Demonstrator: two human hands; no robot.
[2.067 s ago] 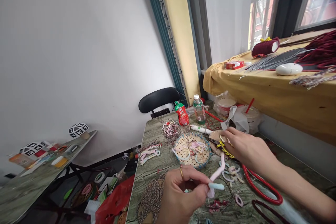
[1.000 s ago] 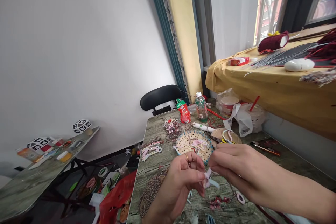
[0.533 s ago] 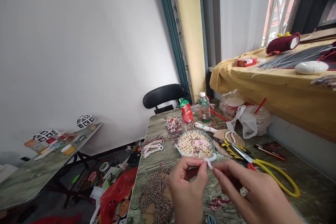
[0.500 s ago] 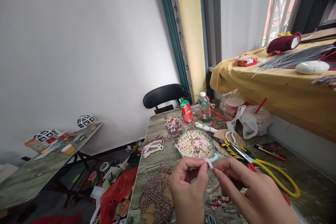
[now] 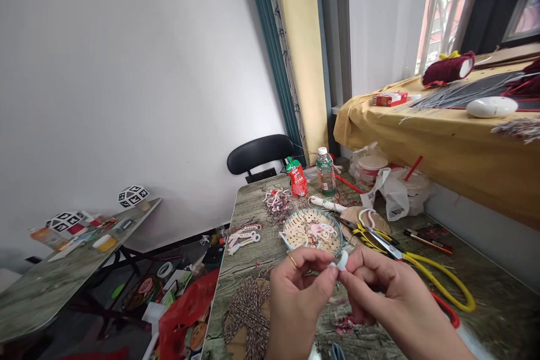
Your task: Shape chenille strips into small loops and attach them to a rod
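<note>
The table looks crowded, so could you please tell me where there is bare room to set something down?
The table is bare at its right edge, beyond the yellow-handled scissors, and in a small patch between the white loops and the woven basket. Around the basket, both hands and the twine it is crowded.

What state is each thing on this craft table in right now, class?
Pale loop: pinched between both hands.
Left hand: gripping the loop.
Right hand: gripping the loop.
Basket: upright, holding pink loops.
Bottle: upright, capped.
Yellow-handled scissors: lying flat, untouched.
</note>
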